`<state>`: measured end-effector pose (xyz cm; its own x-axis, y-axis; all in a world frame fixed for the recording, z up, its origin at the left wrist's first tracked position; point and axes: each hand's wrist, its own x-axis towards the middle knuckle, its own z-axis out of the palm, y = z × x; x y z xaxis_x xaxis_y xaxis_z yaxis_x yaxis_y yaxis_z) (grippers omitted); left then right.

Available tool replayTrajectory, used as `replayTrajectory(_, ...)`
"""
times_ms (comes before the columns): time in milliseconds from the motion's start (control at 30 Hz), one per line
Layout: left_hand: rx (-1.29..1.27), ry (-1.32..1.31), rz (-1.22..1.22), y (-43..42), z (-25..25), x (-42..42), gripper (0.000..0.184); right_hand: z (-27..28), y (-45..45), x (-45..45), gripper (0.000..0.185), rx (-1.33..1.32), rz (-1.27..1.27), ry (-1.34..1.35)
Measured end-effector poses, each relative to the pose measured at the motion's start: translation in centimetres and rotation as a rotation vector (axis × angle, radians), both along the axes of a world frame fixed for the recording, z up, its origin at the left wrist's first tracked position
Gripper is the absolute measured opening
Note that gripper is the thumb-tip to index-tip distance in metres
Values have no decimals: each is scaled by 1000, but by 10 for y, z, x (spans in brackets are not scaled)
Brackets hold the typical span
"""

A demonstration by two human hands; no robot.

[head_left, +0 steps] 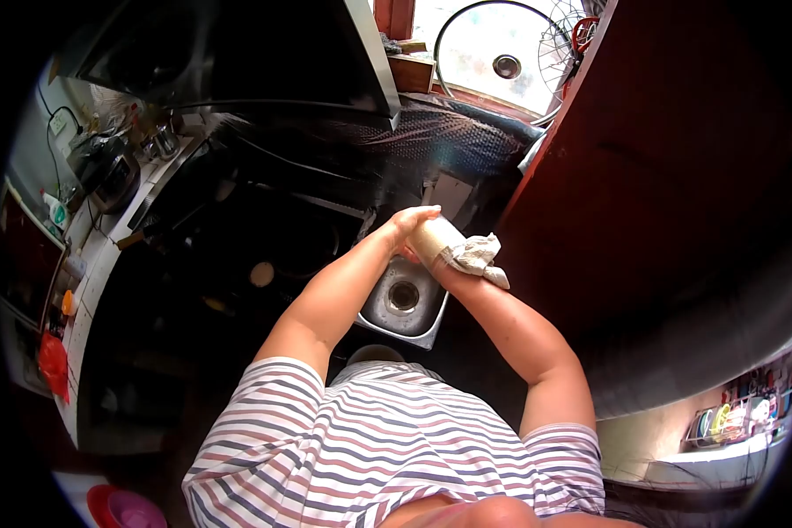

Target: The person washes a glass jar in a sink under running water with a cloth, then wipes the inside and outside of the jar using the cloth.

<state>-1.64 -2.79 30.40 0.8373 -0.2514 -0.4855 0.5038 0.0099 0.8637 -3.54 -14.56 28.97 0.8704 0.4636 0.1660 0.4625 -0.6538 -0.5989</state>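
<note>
Above the sink, my left hand is closed around the far end of a beige cylindrical container, which is tilted. My right hand reaches in from the other side and is mostly hidden behind the container; a few reddish fingertips show under it, seemingly gripping it. A crumpled whitish cloth lies against the container's near end, over my right wrist. What is inside the container cannot be seen. Just below both hands is a small stainless steel sink with a round drain.
A dark cooktop lies left of the sink, under a black range hood. A dark red cabinet side rises close on the right. A rice cooker and bottles stand on the left tiled counter. Behind the sink is a window.
</note>
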Motion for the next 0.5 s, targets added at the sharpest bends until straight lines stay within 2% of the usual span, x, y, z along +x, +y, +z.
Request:
replayTrajectory(200, -17, 160, -71, -8, -32, 13, 74, -13, -15, -2, 41, 11, -4, 32)
replayTrajectory(233, -28, 158, -66, -7, -27, 6, 74, -26, -22, -2, 41, 94, -17, 92)
replayTrajectory(300, -232, -77, -216, -3, -11, -16, 74, -58, -36, 4, 40, 403, -77, 318)
replayTrajectory(333, -302, -140, -222, -4, 0, -26, 75, 23, -45, -18, 34, -190, 237, -144)
replayTrajectory(367, -313, -138, -223, -9, -1, -29, 75, 52, -42, -29, 24, -197, 291, -92)
replayTrajectory(433, -606, -332, -255, -13, 5, -39, 74, 41, -49, -30, 15, 175, 282, -109)
replayTrajectory(500, -578, -420, -148, -22, 11, -41, 69, 57, -53, -40, 11, 378, 312, 128)
